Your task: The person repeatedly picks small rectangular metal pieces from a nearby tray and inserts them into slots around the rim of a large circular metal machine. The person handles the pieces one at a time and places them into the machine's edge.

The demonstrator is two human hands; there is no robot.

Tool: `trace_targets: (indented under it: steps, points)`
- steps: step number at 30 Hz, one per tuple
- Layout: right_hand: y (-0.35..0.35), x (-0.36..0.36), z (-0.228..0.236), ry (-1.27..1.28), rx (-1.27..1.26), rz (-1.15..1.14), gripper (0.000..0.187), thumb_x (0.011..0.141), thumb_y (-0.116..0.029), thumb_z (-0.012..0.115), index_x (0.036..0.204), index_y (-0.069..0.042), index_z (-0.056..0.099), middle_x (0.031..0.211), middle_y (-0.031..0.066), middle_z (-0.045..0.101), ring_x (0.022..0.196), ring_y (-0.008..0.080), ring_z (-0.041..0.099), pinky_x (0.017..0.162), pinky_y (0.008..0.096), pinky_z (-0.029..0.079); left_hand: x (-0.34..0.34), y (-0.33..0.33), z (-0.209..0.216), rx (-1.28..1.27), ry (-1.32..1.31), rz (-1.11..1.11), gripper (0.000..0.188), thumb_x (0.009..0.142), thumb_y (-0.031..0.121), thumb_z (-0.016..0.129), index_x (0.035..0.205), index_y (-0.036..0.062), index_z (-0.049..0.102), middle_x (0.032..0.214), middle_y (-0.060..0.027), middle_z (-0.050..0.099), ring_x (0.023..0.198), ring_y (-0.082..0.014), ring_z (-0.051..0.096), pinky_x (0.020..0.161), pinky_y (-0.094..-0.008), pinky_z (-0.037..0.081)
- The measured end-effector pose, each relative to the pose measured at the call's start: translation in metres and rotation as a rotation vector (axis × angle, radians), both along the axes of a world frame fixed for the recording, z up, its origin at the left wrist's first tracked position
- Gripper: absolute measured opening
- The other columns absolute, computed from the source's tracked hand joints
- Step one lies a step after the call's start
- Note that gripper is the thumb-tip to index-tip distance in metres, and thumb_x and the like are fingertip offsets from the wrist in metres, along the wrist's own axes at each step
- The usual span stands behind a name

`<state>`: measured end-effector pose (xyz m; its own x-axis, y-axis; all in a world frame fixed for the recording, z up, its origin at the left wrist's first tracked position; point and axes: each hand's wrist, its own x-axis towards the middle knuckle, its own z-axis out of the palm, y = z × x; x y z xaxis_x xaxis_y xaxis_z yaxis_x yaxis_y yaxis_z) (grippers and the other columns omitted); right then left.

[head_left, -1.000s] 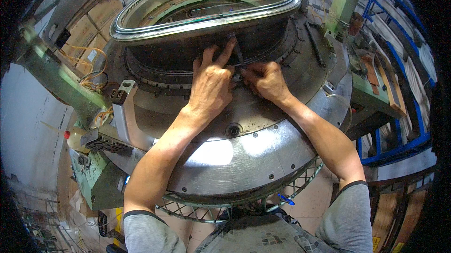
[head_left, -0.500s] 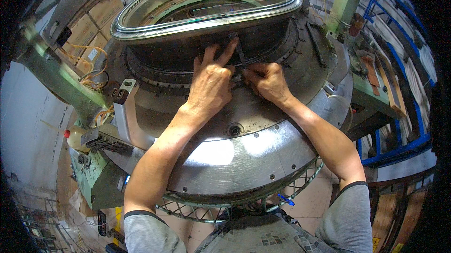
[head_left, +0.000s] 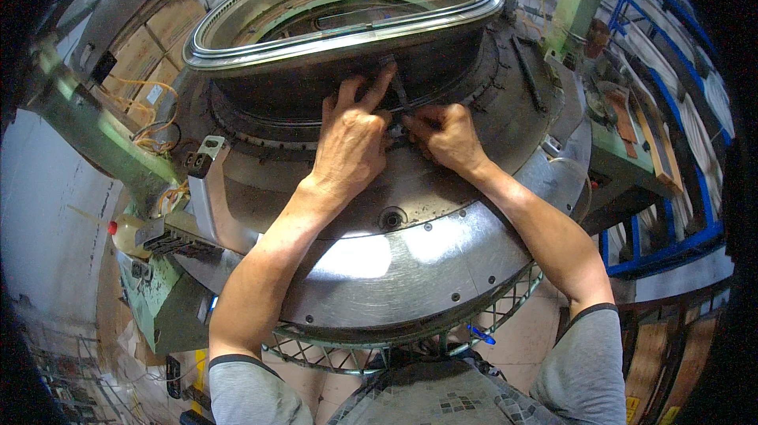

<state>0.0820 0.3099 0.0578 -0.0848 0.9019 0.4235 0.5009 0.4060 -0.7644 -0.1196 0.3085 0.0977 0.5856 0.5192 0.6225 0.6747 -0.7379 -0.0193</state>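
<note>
A large round metal machine stands before me, with a dark cylinder [head_left: 292, 93] under a bright toothed ring [head_left: 260, 58]. Against the cylinder's front wall, my left hand [head_left: 353, 134] has two fingers stretched up and spread. One of those fingertips touches the upper end of a thin dark metal strip [head_left: 400, 92]; my left thumb is mostly hidden. My right hand [head_left: 452, 137] is beside it, with thumb and forefinger pinched at the strip's lower end. The strip stands tilted along the wall. What lies right under the fingertips is too small to make out.
A wide polished metal rim [head_left: 410, 291] curves between my forearms. On the left rises a bent metal bracket [head_left: 212, 196], near a green machine leg [head_left: 110, 137] with orange cables. A dark bar [head_left: 530, 77] lies on the machine's right; beyond stands a blue rack [head_left: 671, 255].
Both hands keep nearly the same pose on the strip. The machine sits very slightly further left in the picture.
</note>
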Motion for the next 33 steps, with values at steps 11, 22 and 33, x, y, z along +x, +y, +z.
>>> trace_targets:
  steps: [11,22,33]
  points:
    - [-0.0031,-0.002,0.0028,0.031,-0.023,0.007,0.017,0.086,-0.014,0.069,0.094,-0.001,0.077,0.085,0.0217,0.073,0.071,0.0238,0.073,0.068,0.0373,0.055,-0.0009,-0.0006,0.0037,0.013,0.059,0.015,0.018,0.062,0.001,0.071,0.079,-0.0024,0.075,0.159,-0.0094,0.041,0.127,-0.038,0.046,0.093,-0.0548,0.048]
    - [-0.002,-0.0016,0.0004,0.029,-0.031,0.007,0.018,0.087,-0.015,0.07,0.095,0.0,0.077,0.086,0.0217,0.074,0.073,0.0243,0.073,0.069,0.037,0.055,-0.0031,0.0027,0.0028,0.035,0.078,0.011,0.018,0.06,0.002,0.073,0.076,-0.0018,0.076,0.16,-0.0081,0.04,0.129,-0.0368,0.045,0.094,-0.0559,0.048]
    - [-0.0055,-0.0034,0.0057,0.004,-0.023,-0.021,0.019,0.088,-0.017,0.069,0.095,-0.001,0.077,0.085,0.0209,0.074,0.073,0.0255,0.073,0.07,0.0374,0.056,-0.0008,0.0018,0.0041,0.075,0.14,0.055,0.016,0.061,0.003,0.072,0.076,0.0006,0.077,0.16,-0.0068,0.04,0.126,-0.0338,0.047,0.09,-0.0513,0.05]
